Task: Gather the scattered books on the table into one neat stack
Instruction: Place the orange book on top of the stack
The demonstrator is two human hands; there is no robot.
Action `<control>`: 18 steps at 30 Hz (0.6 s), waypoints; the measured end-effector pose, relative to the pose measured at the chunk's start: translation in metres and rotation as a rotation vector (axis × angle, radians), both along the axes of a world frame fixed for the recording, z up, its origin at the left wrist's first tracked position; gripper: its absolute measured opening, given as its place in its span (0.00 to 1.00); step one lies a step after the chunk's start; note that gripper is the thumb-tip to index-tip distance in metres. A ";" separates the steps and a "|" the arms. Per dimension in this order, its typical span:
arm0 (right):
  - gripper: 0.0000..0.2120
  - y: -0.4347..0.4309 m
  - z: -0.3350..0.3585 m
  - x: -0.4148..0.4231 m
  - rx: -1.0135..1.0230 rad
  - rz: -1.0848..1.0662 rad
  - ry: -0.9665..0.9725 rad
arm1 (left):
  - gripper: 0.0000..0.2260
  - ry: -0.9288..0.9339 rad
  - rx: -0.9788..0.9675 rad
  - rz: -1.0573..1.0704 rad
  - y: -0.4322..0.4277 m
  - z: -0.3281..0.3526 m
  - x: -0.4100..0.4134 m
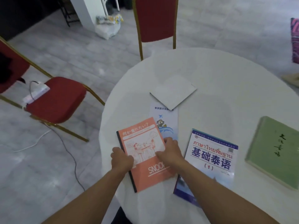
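Observation:
An orange notebook [142, 143] with a cartoon cover lies near the left front of the round white table [218, 75]. My left hand [121, 159] grips its left edge and my right hand [171, 151] presses on its right side. Under it lies a thin white-and-blue booklet [166, 120]. A plain white booklet [173, 92] rests on that booklet's far end. To the right lie a blue-and-white language textbook [215, 159] and, further right, a green book [273, 149].
A red chair with a gold frame [155, 18] stands behind the table. Another red chair [55, 99] at the left carries a power strip, and its cable runs across the floor. A white bag [108, 28] sits on the floor at the back.

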State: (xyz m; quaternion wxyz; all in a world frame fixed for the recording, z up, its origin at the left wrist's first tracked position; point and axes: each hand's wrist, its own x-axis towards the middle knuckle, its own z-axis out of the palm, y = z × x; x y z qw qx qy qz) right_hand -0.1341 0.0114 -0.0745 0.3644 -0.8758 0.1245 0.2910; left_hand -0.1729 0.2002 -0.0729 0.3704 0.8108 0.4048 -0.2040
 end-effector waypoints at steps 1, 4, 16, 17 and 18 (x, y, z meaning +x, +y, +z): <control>0.18 -0.001 0.000 0.003 0.043 -0.039 0.018 | 0.17 -0.012 -0.046 0.026 0.003 -0.001 0.003; 0.08 -0.006 0.010 0.010 0.188 -0.124 0.019 | 0.13 -0.101 -0.164 0.068 0.005 0.007 0.016; 0.15 -0.098 0.051 -0.004 0.329 -0.556 -0.119 | 0.14 -0.449 -0.205 -0.404 -0.100 0.056 0.066; 0.14 -0.114 0.051 -0.014 0.291 -0.608 -0.140 | 0.14 -0.439 -0.207 -0.482 -0.116 0.050 0.062; 0.13 -0.127 0.050 -0.024 0.252 -0.649 -0.155 | 0.14 -0.426 -0.209 -0.547 -0.127 0.042 0.057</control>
